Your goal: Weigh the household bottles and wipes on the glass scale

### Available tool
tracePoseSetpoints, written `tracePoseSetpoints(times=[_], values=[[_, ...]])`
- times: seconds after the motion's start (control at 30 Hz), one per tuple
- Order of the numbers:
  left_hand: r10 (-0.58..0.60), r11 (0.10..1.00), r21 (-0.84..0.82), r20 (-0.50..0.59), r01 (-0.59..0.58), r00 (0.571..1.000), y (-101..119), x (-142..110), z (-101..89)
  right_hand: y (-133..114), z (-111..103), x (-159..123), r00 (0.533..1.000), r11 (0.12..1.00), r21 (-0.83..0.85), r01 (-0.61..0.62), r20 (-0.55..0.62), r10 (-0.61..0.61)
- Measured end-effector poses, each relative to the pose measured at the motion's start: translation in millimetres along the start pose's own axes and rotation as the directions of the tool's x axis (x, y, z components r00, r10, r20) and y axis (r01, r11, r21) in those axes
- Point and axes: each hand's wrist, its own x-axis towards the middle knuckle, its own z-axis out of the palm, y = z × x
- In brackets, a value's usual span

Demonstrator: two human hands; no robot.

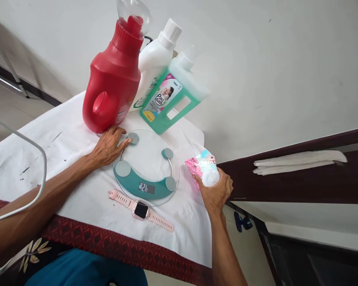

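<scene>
My left hand (109, 147) lies at the left rim of the round glass bathroom scale (146, 165), fingers apart and thumb over the rim. Its fingers are close to the base of the red detergent jug (113, 79). Digits show on the scale's small display. At the table's right side, my right hand (216, 190) grips a pink, blue and white printed packet (201, 163). A white, shiny patch shows on the packet near the thumb; I cannot make out what it is. A pink smartwatch (141, 210) lies stretched out just in front of the scale.
Behind the scale stand a white bottle (153, 59) and a green Pao dudu bottle (171, 97), near the wall. A white cloth (86, 198) with a dark red patterned border covers the table. A white cable (44, 167) arcs at left. Dark slippers (242, 221) lie on the floor.
</scene>
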Motion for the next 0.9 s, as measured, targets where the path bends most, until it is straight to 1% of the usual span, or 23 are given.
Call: tracePoseSetpoints(times=[0.1,0.17,0.2,0.23,0.3,0.37,0.43,0.47,0.53,0.6,0.63,0.67,0.7,0.73,0.77,0.8,0.83,0.87,0.9], values=[[0.003,1.0,0.006,0.011,-0.003,1.0,0.3,0.0,-0.5,-24.7,-15.4,-5.1,0.993,0.998,0.045,0.043,-0.112,-0.038],[0.005,1.0,0.01,0.012,-0.005,1.0,0.0,0.4,-0.4,-49.3,-31.1,-1.7,0.99,0.988,0.125,0.086,-0.126,-0.07],[0.004,1.0,0.014,0.011,-0.004,1.0,-0.2,0.7,-0.4,-63.7,-39.0,0.6,0.991,0.976,0.19,0.105,-0.097,-0.088],[0.002,1.0,0.018,0.009,-0.003,1.0,-0.5,0.9,-0.3,-79.0,-45.9,2.8,0.994,0.957,0.268,0.113,-0.035,-0.107],[0.002,1.0,0.022,0.006,-0.002,1.0,-1.2,1.4,-0.4,-110.5,-54.6,4.6,0.978,0.903,0.418,0.099,0.126,-0.166],[0.011,1.0,0.019,0.006,-0.011,1.0,-2.0,1.7,-0.8,-140.0,-54.4,2.5,0.924,0.856,0.512,0.072,0.288,-0.25],[0.032,0.999,0.013,0.006,-0.032,0.999,-2.8,1.8,-1.3,-163.9,-47.2,-1.5,0.855,0.827,0.557,0.073,0.392,-0.339],[0.045,0.999,0.011,0.005,-0.045,0.999,-3.1,1.7,-1.4,-172.8,-42.7,-3.1,0.826,0.819,0.567,0.085,0.419,-0.376],[0.062,0.998,0.012,0.001,-0.062,0.998,-3.6,1.4,-1.5,-183.1,-35.4,-4.5,0.791,0.812,0.574,0.106,0.447,-0.419],[0.062,0.998,0.016,0.0,-0.062,0.998,-3.6,1.1,-1.2,-182.4,-33.0,-3.1,0.771,0.801,0.593,0.081,0.472,-0.428],[0.061,0.998,0.018,0.003,-0.061,0.998,-3.6,0.9,-0.9,-178.1,-33.2,-1.9,0.768,0.787,0.616,0.043,0.483,-0.421],[0.062,0.998,0.02,0.005,-0.062,0.998,-3.6,0.8,-0.5,-171.5,-33.8,-0.8,0.778,0.762,0.647,-0.008,0.483,-0.402],[0.064,0.998,0.023,0.007,-0.065,0.998,-3.5,0.7,-0.1,-162.9,-33.9,-0.2,0.808,0.728,0.683,-0.068,0.466,-0.362],[0.068,0.997,0.025,0.01,-0.069,0.998,-3.5,0.7,0.4,-152.9,-33.0,-0.6,0.853,0.687,0.715,-0.131,0.435,-0.29],[0.071,0.997,0.028,0.011,-0.071,0.997,-3.6,0.7,0.9,-142.1,-30.6,-2.3,0.902,0.645,0.739,-0.194,0.393,-0.179],[0.071,0.997,0.029,0.009,-0.071,0.997,-3.8,0.7,1.4,-130.9,-26.5,-5.5,0.937,0.606,0.753,-0.256,0.347,-0.036],[0.07,0.997,0.031,0.007,-0.07,0.998,-4.0,0.7,1.9,-120.1,-20.9,-10.2,0.944,0.567,0.76,-0.318,0.308,0.117],[0.069,0.997,0.032,0.005,-0.069,0.998,-4.3,0.7,2.4,-110.0,-14.1,-16.5,0.923,0.525,0.76,-0.382,0.284,0.26],[0.069,0.997,0.033,0.003,-0.069,0.998,-4.6,0.7,2.8,-101.2,-6.8,-23.8,0.883,0.479,0.757,-0.444,0.279,0.377]])
